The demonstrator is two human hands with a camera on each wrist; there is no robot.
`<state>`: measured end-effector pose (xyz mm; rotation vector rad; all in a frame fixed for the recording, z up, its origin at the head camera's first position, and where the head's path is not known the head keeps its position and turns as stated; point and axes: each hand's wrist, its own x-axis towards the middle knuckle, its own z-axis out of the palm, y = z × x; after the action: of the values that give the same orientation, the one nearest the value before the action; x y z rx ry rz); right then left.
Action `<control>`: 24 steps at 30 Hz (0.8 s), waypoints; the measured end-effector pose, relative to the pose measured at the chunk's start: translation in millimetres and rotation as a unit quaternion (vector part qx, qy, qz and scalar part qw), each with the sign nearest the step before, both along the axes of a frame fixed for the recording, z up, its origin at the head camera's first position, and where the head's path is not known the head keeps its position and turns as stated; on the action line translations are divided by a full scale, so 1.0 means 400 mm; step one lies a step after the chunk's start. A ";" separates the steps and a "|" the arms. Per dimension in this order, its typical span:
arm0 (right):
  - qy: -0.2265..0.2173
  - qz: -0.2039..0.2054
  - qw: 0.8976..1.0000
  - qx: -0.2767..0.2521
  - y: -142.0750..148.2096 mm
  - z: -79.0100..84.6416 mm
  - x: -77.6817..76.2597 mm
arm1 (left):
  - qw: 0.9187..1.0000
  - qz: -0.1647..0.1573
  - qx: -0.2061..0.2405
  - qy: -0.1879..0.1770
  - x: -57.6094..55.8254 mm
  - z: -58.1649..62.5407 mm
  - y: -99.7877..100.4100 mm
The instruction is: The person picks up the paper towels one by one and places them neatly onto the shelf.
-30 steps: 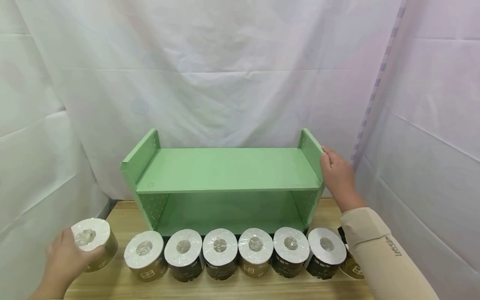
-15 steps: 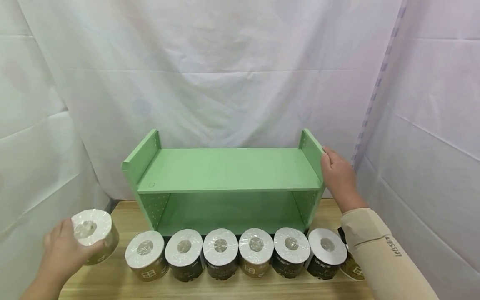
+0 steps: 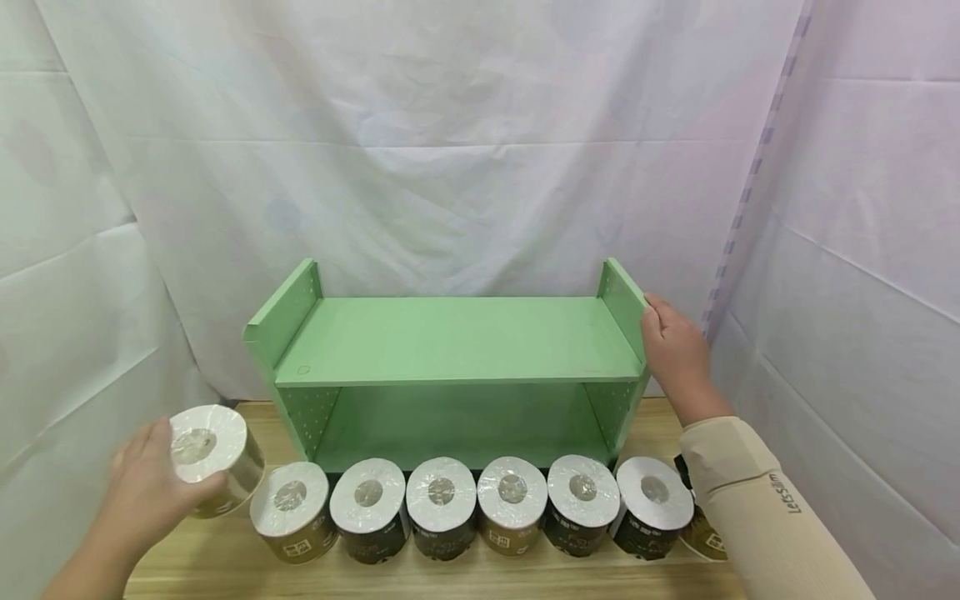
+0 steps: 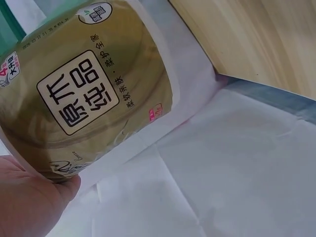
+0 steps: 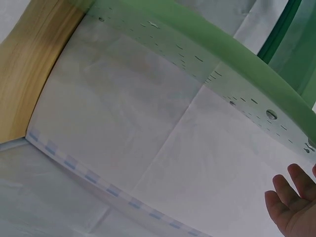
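My left hand (image 3: 146, 487) grips a gold-wrapped toilet roll (image 3: 228, 433) at the left, thumb toward its front and fingers round its far side. The roll tilts a little, its white end up. In the left wrist view, the gold wrapper (image 4: 81, 94) with its printed label fills the upper left, and the thumb (image 4: 59, 190) presses its lower edge. At the right, my right hand (image 3: 678, 354) rests against the right side panel of a green two-level shelf (image 3: 457, 337). Its fingers (image 5: 291, 187) look extended beside the panel's outer face (image 5: 197, 74) in the right wrist view.
A row of upright toilet rolls lines the shelf's front, including a gold one (image 3: 291, 500) at the left end and a black one (image 3: 372, 508) beside it. Another gold roll (image 3: 705, 533) is partly behind the right sleeve (image 3: 757, 508). White curtains (image 3: 465, 150) surround the wooden table (image 3: 450, 579).
My left hand has raised the gold toilet roll and shifted it rightward, closer to the row's left end. The right hand, the shelf and the row of rolls stay put.
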<state>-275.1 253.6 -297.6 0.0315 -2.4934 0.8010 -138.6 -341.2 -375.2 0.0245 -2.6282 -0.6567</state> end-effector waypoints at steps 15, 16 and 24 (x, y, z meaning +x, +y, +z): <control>0.005 0.001 1.000 0.002 0.003 -0.006 -0.004 | 1.000 -0.017 0.004 0.012 0.012 0.040 0.054; 0.005 0.001 1.000 0.001 0.003 -0.006 -0.003 | 1.000 -0.018 0.003 0.009 0.013 0.044 0.058; 0.009 -0.003 1.000 0.002 -0.004 -0.005 -0.004 | 1.000 -0.026 0.000 -0.009 0.021 0.062 0.084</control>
<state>-276.6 252.1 -299.7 0.0329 -2.4774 0.7898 -130.4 -307.7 -350.6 -0.0382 -2.6535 -0.6781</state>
